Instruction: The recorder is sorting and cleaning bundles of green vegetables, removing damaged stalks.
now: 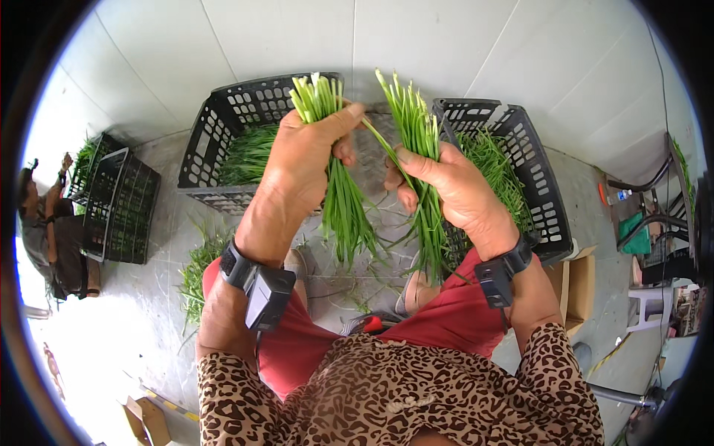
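Observation:
My left hand is closed round a bunch of garlic chives, pale cut ends up and green leaves hanging down. Another bunch of chives is gripped in my right hand, its pale ends also upward. Between the hands a single stalk slants from my left thumb and forefinger down to my right thumb. Behind my left hand a black plastic crate holds chives lying lengthwise. Beyond my right hand stands a second black crate with looser chives inside.
Loose greens lie on the grey floor by my left leg. Farther left, a person is beside stacked black crates. A cardboard box and a pale stool stand at the right. A white wall rises behind the crates.

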The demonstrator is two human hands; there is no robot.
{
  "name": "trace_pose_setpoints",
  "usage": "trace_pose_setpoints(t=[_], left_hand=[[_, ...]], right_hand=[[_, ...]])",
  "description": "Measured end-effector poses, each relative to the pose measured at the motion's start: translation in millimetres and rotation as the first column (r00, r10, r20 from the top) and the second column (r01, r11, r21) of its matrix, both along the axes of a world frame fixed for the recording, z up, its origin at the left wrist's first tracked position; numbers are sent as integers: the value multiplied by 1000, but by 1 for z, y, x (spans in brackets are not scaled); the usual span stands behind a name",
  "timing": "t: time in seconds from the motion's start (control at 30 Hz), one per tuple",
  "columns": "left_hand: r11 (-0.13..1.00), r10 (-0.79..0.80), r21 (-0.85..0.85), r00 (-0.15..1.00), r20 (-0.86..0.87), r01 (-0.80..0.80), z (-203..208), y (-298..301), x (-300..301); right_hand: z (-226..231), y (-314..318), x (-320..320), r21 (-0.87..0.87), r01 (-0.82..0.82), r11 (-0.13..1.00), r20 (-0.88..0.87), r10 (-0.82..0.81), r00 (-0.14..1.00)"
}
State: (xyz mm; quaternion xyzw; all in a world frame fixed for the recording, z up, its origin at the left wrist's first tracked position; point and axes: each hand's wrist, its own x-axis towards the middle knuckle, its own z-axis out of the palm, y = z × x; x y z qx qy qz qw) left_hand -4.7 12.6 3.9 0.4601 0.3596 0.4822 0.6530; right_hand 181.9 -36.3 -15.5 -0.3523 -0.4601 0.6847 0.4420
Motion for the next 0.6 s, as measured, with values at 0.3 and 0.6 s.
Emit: trace_pose_setpoints(t=[0.3,0.6], left_hand=[[1000,14,-1,996,89,-14,-2,1,-5],[999,14,-47,991,135,-7,7,-7,5]], right_hand=[[-2,0,-3,4,-14,1000,17,14,1000],[-3,1,-3,6,82,997,-42,-82,996]])
